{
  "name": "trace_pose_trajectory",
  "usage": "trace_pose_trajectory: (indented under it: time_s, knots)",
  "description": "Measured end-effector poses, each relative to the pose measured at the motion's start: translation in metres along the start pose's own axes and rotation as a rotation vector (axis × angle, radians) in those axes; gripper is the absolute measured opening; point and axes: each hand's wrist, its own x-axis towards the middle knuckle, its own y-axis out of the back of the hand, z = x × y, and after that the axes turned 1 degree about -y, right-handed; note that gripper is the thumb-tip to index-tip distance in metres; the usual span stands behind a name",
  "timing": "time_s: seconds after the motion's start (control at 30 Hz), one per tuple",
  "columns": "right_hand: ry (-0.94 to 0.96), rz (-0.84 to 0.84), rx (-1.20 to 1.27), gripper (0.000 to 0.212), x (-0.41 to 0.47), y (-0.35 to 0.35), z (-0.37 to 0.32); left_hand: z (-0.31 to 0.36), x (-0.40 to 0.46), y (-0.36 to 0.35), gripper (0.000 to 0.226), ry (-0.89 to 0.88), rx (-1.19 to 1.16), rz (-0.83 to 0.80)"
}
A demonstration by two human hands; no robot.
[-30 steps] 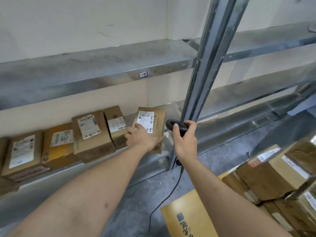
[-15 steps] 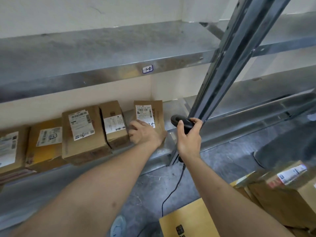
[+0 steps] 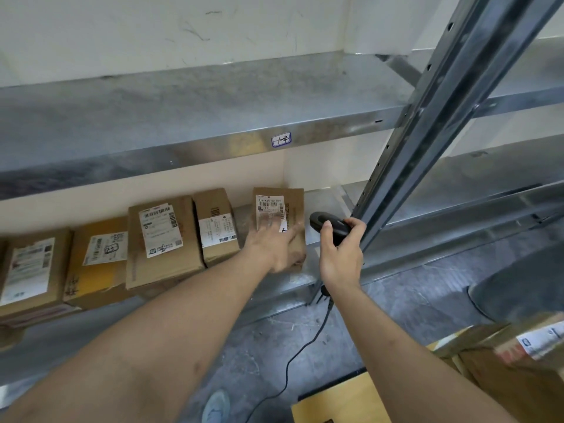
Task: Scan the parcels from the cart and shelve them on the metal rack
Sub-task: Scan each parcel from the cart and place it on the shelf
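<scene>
The parcel (image 3: pixel 279 221), a brown box with a white label facing up, is seen lying flat on the lower shelf (image 3: pixel 325 206) of the metal rack (image 3: pixel 439 123), at the right end of a row of four other boxes (image 3: pixel 161 239). It is pressed from above by the left hand (image 3: pixel 274 248), whose fingers are spread and laid straight over the label. A black scanner (image 3: pixel 331 225) is gripped in the right hand (image 3: pixel 340 254), just beside the parcel and close to the rack's upright post; its cable (image 3: pixel 290 364) is trailed down to the grey floor. More boxes (image 3: pixel 518 361) are seen at the lower right.
</scene>
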Motion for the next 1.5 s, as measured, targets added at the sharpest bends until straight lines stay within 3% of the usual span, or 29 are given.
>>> trace_pose_trajectory:
  time_s: [0.27, 0.57, 0.8, 1.2, 1.5]
  knots:
    - [-0.007, -0.02, -0.012, 0.033, -0.007, -0.005, -0.001, -0.008, -0.005, -0.011, 0.073, 0.21, 0.028, 0.036]
    - [-0.03, 0.005, 0.038, 0.029, -0.022, -0.01, 0.008, -0.018, 0.007, -0.016, 0.074, 0.207, 0.032, 0.103]
    - [-0.091, 0.068, 0.153, 0.032, -0.045, -0.015, -0.004, -0.031, -0.022, 0.007, 0.063, 0.091, 0.04, 0.212]
    - [0.011, 0.128, 0.141, 0.035, -0.133, -0.014, -0.056, -0.047, -0.118, 0.032, 0.054, -0.068, -0.006, 0.348]
    - [0.056, 0.381, 0.088, 0.033, -0.234, -0.011, -0.078, -0.058, -0.188, 0.042, 0.052, -0.366, 0.133, 0.422]
